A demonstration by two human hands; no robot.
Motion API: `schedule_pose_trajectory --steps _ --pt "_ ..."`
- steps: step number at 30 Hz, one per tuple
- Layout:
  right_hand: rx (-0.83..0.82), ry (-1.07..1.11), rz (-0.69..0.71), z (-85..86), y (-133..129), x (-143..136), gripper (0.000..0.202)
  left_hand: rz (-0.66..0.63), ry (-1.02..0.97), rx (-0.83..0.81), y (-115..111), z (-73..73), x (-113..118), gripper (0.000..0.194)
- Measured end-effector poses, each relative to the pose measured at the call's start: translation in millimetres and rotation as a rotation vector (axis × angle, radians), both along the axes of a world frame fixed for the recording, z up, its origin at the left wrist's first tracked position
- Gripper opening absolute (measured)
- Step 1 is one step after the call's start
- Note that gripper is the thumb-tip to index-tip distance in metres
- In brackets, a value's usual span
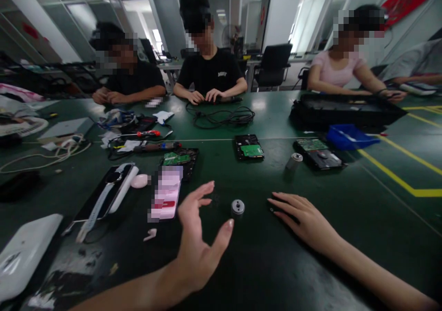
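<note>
My left hand (198, 237) is raised over the table with thumb and fingers spread, holding nothing. Just right of its fingers a small silver metal cylinder (238, 207) with holes in its top stands upright. My right hand (305, 221) rests low over the green tabletop (262, 265), fingers stretched out. A tiny ring (272, 209) lies by its fingertips; whether they touch it I cannot tell. Farther back stands a second silver cylinder (294, 161). Close to it is a hard drive (321, 154) with a green circuit board.
Another hard drive (249, 147) lies mid-table, a third (181, 161) behind the lit phone (167, 192). An earbud (150, 234), pink case (141, 180) and electric screwdriver (157, 147) are at left. A blue tray (350, 137) and black bin (348, 110) stand at right. Several people sit opposite.
</note>
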State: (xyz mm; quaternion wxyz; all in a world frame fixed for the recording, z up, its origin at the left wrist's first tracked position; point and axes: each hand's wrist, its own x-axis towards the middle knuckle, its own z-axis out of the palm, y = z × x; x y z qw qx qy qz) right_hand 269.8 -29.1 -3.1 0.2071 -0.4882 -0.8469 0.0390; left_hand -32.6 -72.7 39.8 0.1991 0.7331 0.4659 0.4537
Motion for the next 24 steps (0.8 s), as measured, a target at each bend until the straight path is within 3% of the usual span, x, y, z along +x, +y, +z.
schedule_pose_trajectory --steps 3,8,14,17,20,22,24 --pt "0.053 0.02 0.029 -6.9 -6 3 0.03 -0.047 -0.013 -0.115 16 -20.8 20 0.077" --pt "0.053 0.033 0.04 0.3 -6 -2 0.03 -0.134 0.026 -0.263 29 -41.1 22 0.069" --pt "0.033 0.114 0.129 -2.4 1 -13 0.023 -0.152 0.025 -0.256 25 -41.3 20 0.064" --pt "0.021 0.153 0.142 -3.6 4 -15 0.024 -0.137 0.055 -0.182 22 -28.6 17 0.063" --pt "0.031 0.172 0.164 -3.9 5 -15 0.024 -0.036 0.246 -0.032 31 -2.0 -17 0.049" --pt "0.035 0.186 0.164 -4.1 5 -14 0.024 0.124 0.53 0.066 46 15.5 -59 0.04" --pt "0.03 0.201 0.15 -4.5 5 -14 0.024 0.314 0.801 0.028 65 24.6 -108 0.039"
